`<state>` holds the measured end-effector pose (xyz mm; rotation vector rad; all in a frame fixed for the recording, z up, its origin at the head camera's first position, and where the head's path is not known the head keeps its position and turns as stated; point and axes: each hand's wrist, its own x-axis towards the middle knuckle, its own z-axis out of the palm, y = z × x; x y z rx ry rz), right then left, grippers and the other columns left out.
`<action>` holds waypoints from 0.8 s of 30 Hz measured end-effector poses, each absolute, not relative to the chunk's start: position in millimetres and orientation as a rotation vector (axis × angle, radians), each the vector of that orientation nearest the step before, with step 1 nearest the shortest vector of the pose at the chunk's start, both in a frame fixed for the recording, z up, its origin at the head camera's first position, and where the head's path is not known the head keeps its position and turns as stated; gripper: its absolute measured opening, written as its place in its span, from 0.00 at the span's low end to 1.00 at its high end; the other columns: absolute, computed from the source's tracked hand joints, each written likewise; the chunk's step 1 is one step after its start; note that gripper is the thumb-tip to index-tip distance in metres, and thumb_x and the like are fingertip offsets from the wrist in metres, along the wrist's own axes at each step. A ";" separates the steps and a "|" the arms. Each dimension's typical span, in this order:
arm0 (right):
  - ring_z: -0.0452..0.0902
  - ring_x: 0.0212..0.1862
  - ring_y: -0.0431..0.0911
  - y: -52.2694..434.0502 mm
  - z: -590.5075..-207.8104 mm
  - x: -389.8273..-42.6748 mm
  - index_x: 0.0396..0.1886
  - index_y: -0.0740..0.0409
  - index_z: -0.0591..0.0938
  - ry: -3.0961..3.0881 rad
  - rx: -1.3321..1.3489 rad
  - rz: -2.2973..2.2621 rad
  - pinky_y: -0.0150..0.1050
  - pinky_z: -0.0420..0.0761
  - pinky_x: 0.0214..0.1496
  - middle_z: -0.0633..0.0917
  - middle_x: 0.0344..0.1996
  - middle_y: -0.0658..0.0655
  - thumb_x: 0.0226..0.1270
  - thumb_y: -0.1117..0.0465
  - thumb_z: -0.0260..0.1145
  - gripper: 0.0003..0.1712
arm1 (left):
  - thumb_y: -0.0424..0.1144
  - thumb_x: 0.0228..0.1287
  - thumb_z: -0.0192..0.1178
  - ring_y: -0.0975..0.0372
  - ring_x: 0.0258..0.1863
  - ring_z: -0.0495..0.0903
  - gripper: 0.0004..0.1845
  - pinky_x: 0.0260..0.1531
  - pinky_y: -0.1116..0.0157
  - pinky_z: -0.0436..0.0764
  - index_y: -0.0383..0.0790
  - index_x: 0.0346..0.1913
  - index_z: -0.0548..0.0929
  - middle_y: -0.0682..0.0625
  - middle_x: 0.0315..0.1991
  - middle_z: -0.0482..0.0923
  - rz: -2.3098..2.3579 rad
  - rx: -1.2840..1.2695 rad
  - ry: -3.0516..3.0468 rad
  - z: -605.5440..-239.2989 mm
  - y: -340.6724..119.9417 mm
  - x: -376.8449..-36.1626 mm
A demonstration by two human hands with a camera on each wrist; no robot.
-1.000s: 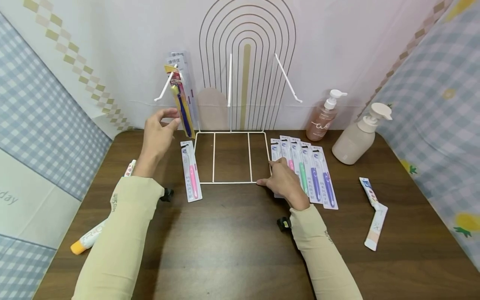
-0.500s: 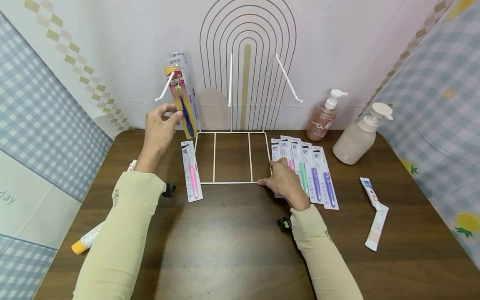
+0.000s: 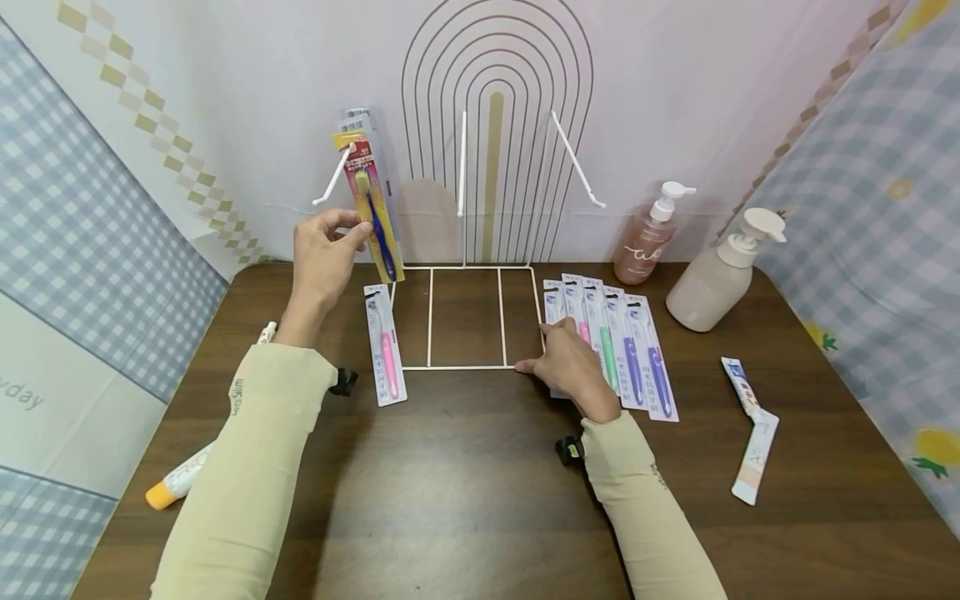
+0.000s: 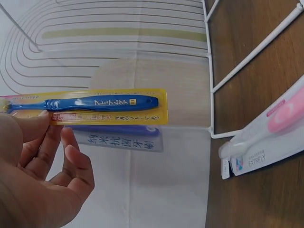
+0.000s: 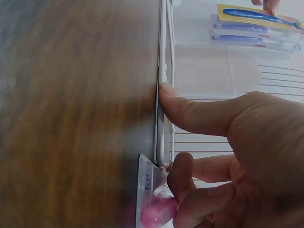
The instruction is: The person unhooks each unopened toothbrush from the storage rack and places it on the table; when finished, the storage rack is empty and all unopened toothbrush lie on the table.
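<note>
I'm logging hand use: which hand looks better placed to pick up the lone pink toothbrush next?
Probably the left hand, once it releases the yellow pack: it is nearer the pink toothbrush. The right hand is across the rack, holding its near right corner.

To the near left of the white wire rack (image 3: 453,367), the left hand (image 3: 322,258) is bare below a pale cream-yellow left sleeve (image 3: 232,483), snug on the forearm and looser at the cuff, with small dark lettering (image 3: 237,397) on its outer side and a little black block (image 3: 344,382) at the cuff edge facing the rack. Nearer the wearer than the rack's right front corner, the right sleeve (image 3: 648,517) matches, its dark print (image 3: 658,475) unreadable, its black wrist piece (image 3: 570,450) bearing a yellow-green patch; the right hand (image 3: 566,358) is bare too.
</note>
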<state>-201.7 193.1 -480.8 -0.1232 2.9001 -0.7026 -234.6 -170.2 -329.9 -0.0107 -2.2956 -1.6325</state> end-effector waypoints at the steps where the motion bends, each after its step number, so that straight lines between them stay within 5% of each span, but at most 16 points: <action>1: 0.83 0.42 0.54 193.0 -480.8 -201.4 0.86 0.65 0.74 2.900 -0.124 -0.704 0.44 0.81 0.38 0.77 0.71 0.72 0.66 0.40 0.87 0.58 | 0.35 0.82 0.70 0.68 0.34 0.84 0.14 0.42 0.72 0.83 0.24 0.57 0.91 0.68 0.32 0.84 -1.629 -0.021 -2.302 -329.1 -169.6 -234.3; 9: 0.82 0.41 0.55 190.8 -476.8 -197.2 0.85 0.66 0.75 2.904 -0.123 -0.735 0.44 0.81 0.37 0.77 0.70 0.73 0.66 0.41 0.87 0.58 | 0.35 0.84 0.67 0.69 0.34 0.86 0.14 0.38 0.75 0.82 0.24 0.57 0.91 0.42 0.47 0.91 -1.546 -0.133 -2.433 -325.9 -164.5 -231.8; 15: 0.82 0.43 0.56 190.2 -476.7 -197.8 0.85 0.66 0.75 2.911 -0.121 -0.735 0.46 0.81 0.39 0.77 0.68 0.72 0.65 0.41 0.88 0.58 | 0.34 0.83 0.68 0.71 0.31 0.83 0.13 0.36 0.76 0.83 0.23 0.55 0.91 0.57 0.33 0.86 -1.632 -0.126 -2.478 -330.4 -158.9 -225.8; 24: 0.83 0.43 0.55 193.8 -483.0 -203.4 0.87 0.64 0.73 2.898 -0.114 -0.706 0.45 0.81 0.38 0.76 0.71 0.73 0.66 0.39 0.87 0.60 | 0.31 0.84 0.67 0.69 0.30 0.81 0.12 0.32 0.75 0.80 0.22 0.55 0.90 0.55 0.31 0.85 -1.642 -0.146 -2.570 -345.7 -154.2 -218.2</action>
